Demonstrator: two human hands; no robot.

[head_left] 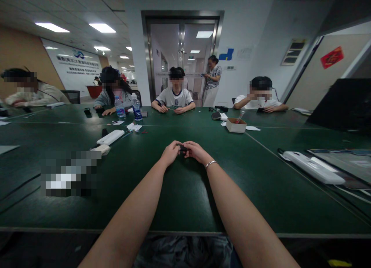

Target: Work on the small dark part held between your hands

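Both my arms reach out over a dark green table [185, 206]. Between my hands is a small black object [182, 148], partly covered by fingers; its kind cannot be made out. My left hand [171, 153] is closed, pinching the object's left end. From the other side, my right hand [196, 151] grips the right end with bent fingers. A silver bracelet [211, 164] circles my right wrist. The object appears held just over the tabletop, though its exact height is unclear.
White power strips [313, 167] with cables lie at right, another white strip [110, 137] at left. Two bottles [136, 107], paper scraps [134, 127] and a small box [235, 125] stand farther off. Several people sit opposite; one person [213, 78] stands by the glass door.
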